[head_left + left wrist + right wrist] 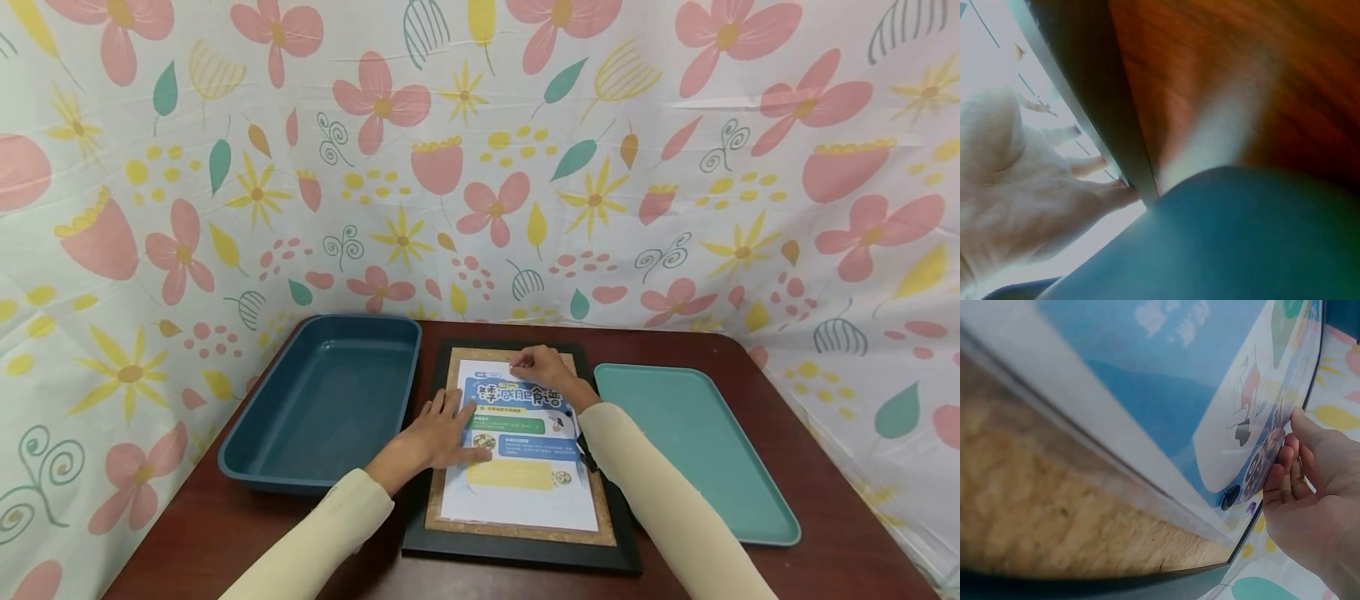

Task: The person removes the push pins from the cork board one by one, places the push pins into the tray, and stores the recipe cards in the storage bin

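A printed sheet (517,500) with blue, green and yellow panels lies on a cork board (581,533) in a black frame. My left hand (438,429) rests palm down on its left side, fingers spread, also seen beside the frame in the left wrist view. At the sheet's top edge is my right hand (543,367), fingers curled and fingertips close together. In the right wrist view, a round black pushpin (1230,497) sits at one corner of the sheet, near the curled fingers (1280,481). What is between thumb and forefinger is hidden; I cannot tell.
Close on the left of the board stands a deep dark blue tray (258,479). A flat mint-green tray (697,450) lies on the right, partly behind my right forearm. All are on a dark red-brown table (187,542), with a flowered cloth (450,208) hanging behind.
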A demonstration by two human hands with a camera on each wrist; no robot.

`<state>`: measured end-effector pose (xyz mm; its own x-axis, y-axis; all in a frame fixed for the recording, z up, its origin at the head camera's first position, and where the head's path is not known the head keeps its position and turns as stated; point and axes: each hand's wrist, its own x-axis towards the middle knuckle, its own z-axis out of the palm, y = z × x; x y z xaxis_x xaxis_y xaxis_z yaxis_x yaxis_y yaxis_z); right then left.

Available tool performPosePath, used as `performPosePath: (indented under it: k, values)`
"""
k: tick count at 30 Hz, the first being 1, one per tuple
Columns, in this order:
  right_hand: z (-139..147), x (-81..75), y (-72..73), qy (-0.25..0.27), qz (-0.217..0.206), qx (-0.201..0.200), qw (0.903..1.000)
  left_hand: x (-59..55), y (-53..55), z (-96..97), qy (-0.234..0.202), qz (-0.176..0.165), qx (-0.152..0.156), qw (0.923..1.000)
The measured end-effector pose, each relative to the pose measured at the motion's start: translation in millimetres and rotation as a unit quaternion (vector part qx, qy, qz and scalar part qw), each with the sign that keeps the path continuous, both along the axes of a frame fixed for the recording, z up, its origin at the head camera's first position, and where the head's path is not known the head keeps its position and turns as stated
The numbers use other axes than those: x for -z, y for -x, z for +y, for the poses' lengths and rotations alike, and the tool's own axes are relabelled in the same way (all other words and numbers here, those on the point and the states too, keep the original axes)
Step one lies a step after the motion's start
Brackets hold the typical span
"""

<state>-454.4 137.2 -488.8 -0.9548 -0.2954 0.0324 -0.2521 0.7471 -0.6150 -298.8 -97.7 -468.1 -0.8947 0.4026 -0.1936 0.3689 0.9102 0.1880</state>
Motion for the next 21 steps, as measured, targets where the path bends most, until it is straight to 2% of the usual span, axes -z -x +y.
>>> performPosePath:
  k: [7, 21]
  values:
    - [0.8, -1.5, -2.0, 0.006, 0.010, -0.011, 0.9999, -0.5, 1.9, 1.3, 0.018, 0.006, -0.003, 0.9998]
    - [2.1, 0.8, -3.0, 0.009, 0.014, -0.018, 0.9997, 0.9, 2.4, 1.5, 0.020, 0.006, -0.002, 0.9998]
